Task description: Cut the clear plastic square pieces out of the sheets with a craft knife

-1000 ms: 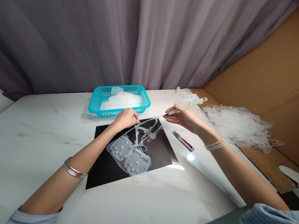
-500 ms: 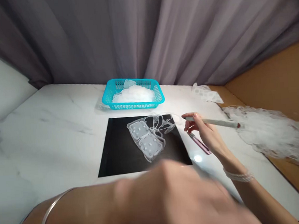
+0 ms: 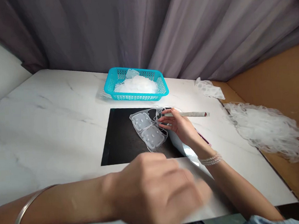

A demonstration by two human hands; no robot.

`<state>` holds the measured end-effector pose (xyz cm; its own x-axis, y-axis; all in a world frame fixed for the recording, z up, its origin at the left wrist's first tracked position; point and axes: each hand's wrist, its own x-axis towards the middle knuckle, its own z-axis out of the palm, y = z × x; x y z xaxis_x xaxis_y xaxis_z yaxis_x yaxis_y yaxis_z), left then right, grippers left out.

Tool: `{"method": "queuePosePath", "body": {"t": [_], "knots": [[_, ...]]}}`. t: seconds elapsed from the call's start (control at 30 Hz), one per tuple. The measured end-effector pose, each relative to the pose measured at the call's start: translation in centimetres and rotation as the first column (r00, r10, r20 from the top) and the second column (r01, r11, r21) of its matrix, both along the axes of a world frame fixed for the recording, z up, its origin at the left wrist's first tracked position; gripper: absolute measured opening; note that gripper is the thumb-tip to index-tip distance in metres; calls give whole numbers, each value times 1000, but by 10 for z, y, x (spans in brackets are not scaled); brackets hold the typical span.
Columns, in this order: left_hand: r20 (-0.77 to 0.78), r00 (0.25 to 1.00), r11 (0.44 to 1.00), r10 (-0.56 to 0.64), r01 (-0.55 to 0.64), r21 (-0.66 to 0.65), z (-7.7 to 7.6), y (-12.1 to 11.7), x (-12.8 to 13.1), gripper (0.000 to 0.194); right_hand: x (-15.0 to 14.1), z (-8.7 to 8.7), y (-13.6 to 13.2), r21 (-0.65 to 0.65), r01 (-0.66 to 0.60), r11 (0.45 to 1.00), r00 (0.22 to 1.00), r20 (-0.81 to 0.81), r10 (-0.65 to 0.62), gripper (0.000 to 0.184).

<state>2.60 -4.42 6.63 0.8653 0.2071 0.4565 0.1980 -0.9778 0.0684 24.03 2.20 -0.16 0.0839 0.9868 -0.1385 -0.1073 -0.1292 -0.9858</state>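
Note:
My right hand [image 3: 179,125] holds a slim, pale pen-like stick [image 3: 195,114] with a reddish-brown end, lying across the thumb side. Its fingertips are at the thin looped strands beside a translucent moulded piece [image 3: 153,136] with two rounded-square panels and small white bumps. The piece lies on a black mat [image 3: 120,142]. In the foreground my left hand [image 3: 158,190] is closed with the fingers curled under. It is blurred, and its grip is hidden. Behind my right wrist a pink, slim tool [image 3: 204,138] shows in part.
Beyond the mat stands a turquoise basket [image 3: 138,96] with a heap of translucent white pieces [image 3: 137,85]. To the right lies a large pile of stringy translucent scraps [image 3: 264,127]. A crumpled clear sheet [image 3: 209,88] lies at the back right. Grey curtains [image 3: 94,33] hang behind the marble-patterned table [image 3: 61,115].
My right hand has moved left from beside the mat to the strands of the moulded piece, still holding the stick. My left hand shows more fully now. The view has shifted slightly.

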Motion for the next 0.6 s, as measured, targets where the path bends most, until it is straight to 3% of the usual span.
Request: {"method": "queuePosePath", "body": {"t": [0.07, 0.13, 0.2, 0.27, 0.37, 0.43, 0.53, 0.6], "knots": [[-127, 991, 993, 44, -29, 117, -19, 14, 5, 29, 9, -1, 1, -34, 50, 998, 997, -51, -52, 34], [-248, 950, 966, 188, -134, 219, -47, 19, 4, 33, 18, 2, 0, -25, 112, 993, 992, -56, -114, 33], [-300, 912, 941, 279, -197, 276, -74, 16, -1, 42, 20, 5, -1, -49, 117, 992, 990, -79, -121, 31], [-302, 900, 924, 315, -217, 314, -92, 11, -4, 46, 14, 6, 1, -93, 75, 993, 989, -116, -86, 29], [-270, 901, 903, 341, -233, 361, -98, 7, -6, 44, -3, 5, 6, -101, 25, 995, 992, -117, -37, 29], [-250, 904, 892, 348, -237, 385, -96, 9, -5, 41, -7, 7, 5, -32, 28, 999, 999, -28, -29, 32], [-236, 907, 885, 348, -235, 402, -94, 12, -4, 38, 15, 21, -11, 146, 10, 989, 951, 305, -54, 36], [-233, 907, 883, 350, -236, 406, -93, 13, -5, 39, 43, 34, -28, 200, -61, 978, 829, 556, -62, 37]]}}
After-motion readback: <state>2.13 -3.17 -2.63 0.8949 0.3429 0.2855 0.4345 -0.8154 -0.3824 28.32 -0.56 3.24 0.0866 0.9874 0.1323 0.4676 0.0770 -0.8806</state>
